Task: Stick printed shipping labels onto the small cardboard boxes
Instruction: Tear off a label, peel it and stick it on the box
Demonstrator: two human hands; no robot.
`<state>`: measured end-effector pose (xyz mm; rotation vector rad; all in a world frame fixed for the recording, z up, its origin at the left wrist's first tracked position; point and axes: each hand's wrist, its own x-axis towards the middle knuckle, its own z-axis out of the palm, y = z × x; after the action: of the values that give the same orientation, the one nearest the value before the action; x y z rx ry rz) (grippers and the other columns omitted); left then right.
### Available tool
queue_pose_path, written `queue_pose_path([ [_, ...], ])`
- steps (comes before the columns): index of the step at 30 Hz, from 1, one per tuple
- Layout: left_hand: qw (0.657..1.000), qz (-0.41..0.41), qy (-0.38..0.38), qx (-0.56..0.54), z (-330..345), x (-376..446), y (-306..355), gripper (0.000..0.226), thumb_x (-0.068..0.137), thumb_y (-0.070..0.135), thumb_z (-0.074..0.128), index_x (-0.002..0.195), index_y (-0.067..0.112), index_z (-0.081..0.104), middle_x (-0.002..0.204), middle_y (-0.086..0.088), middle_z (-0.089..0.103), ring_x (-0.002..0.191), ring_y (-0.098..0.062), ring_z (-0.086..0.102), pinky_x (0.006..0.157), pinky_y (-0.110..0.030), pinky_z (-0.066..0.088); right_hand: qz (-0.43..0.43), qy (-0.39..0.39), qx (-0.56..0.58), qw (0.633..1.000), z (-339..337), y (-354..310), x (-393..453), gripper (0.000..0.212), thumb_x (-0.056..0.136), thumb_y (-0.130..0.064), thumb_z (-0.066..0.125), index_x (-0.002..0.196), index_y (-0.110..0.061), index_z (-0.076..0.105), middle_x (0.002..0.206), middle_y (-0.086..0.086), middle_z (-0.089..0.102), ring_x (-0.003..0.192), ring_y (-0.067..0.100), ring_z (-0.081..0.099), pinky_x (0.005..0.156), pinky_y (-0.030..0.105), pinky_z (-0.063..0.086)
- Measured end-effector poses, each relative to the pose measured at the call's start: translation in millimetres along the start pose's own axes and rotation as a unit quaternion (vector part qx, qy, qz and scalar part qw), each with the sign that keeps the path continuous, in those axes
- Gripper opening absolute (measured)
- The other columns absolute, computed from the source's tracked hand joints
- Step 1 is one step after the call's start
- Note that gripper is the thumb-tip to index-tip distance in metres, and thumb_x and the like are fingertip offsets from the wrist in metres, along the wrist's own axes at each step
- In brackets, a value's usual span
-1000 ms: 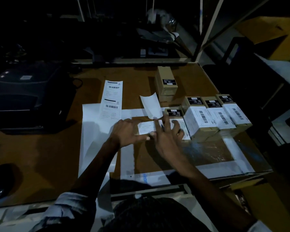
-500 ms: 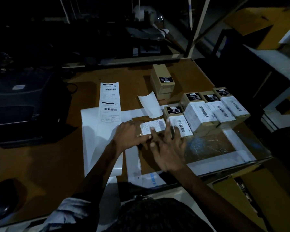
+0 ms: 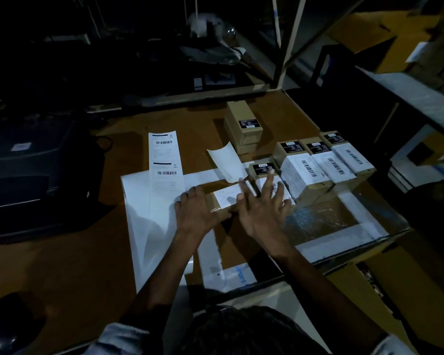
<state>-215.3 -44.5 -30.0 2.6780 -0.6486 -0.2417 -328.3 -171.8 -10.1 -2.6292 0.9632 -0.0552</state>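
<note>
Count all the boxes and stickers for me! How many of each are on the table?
Boxes with a label on top: 5, counting the box being labelled and its neighbours.
Boxes without a shipping label: 1, the far box.
Printed labels still on the strip: 2.
Peeled backing paper: 1.
Total: 9.

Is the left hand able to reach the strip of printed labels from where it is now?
Probably yes. The left hand rests on the box being labelled, and the label strip lies flat just beyond it on the table, with nothing between them.
</note>
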Motion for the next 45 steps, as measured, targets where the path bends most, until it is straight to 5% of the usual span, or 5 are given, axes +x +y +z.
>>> queue_pose_path([
  [5, 0.999, 0.034, 0.007, -0.036, -1, 4, -2, 0.078, 0.078, 0.052, 0.075, 0.137, 0.015, 0.042, 0.141, -0.012, 0.050, 0.131, -0.034, 0.046, 0.110, -0.046, 0.038, -0.140, -0.003, -0.043, 0.989, 19, -28, -18, 0.051, 0.101, -0.066, 0.013, 0.151, -0.060, 0.003, 0.161, -0.002, -0.035, 0.150, 0.033, -0.021, 0.115, 0.062, -0.009],
  [11, 0.998, 0.044, 0.015, -0.030, -2, 0, -5, 0.099, 0.065, 0.077, 0.071, 0.138, 0.016, 0.042, 0.138, -0.010, 0.053, 0.127, -0.030, 0.050, 0.106, -0.046, 0.044, 0.009, 0.046, -0.076, 0.996, 3, 11, 13, 0.061, 0.097, -0.065, 0.000, 0.156, -0.049, 0.006, 0.164, 0.010, -0.027, 0.152, 0.039, -0.017, 0.117, 0.065, -0.003],
  [29, 0.986, 0.074, 0.005, -0.146, -2, -7, -8, 0.080, 0.059, 0.064, 0.084, 0.121, 0.023, 0.053, 0.119, -0.001, 0.064, 0.112, -0.021, 0.060, 0.092, -0.042, 0.055, -0.046, 0.083, -0.103, 0.990, -2, 36, -13, 0.061, 0.101, -0.060, 0.019, 0.157, -0.035, 0.022, 0.168, 0.012, -0.005, 0.150, 0.040, -0.006, 0.114, 0.064, 0.005],
  [36, 0.965, 0.229, 0.121, -0.033, -3, -29, -4, 0.079, 0.050, 0.056, 0.092, 0.113, 0.021, 0.061, 0.147, -0.007, 0.045, 0.143, -0.033, 0.027, 0.109, -0.058, 0.025, -0.021, -0.022, 0.396, 0.918, -49, 52, -11, 0.100, 0.089, -0.038, 0.072, 0.161, -0.023, 0.004, 0.139, 0.008, 0.059, 0.119, 0.014, 0.058, 0.101, 0.043, 0.052],
  [45, 0.944, 0.271, 0.188, -0.022, -13, -23, 25, 0.071, 0.057, 0.049, 0.092, 0.118, 0.034, 0.058, 0.159, -0.008, 0.028, 0.148, -0.034, 0.014, 0.110, -0.061, 0.019, -0.100, -0.055, 0.434, 0.894, -48, 90, -35, 0.062, 0.076, -0.016, 0.088, 0.129, -0.023, 0.056, 0.118, -0.010, 0.067, 0.105, 0.000, 0.063, 0.084, 0.017, 0.053],
])
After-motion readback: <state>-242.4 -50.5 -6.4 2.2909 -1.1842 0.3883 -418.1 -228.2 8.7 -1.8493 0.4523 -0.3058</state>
